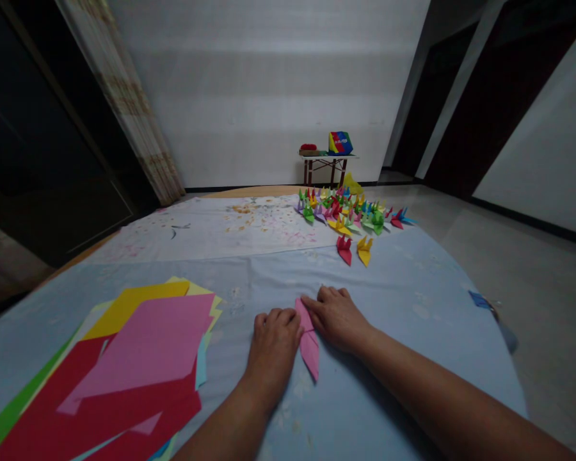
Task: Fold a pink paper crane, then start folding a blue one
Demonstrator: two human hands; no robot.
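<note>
Pink folded paper (pixel 310 349), one: on blue cloth (pixel 269 282) between your left hand (pixel 276 336) and right hand (pixel 338 317), both touching its far half; long axis pointing away from you, near tip slanted right. Your fingers: loosely curled, right index at the far end; any pinch, hidden.

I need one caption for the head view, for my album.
Left hand and right hand on folded pink paper; coloured sheets at left, paper cranes beyond.
</note>
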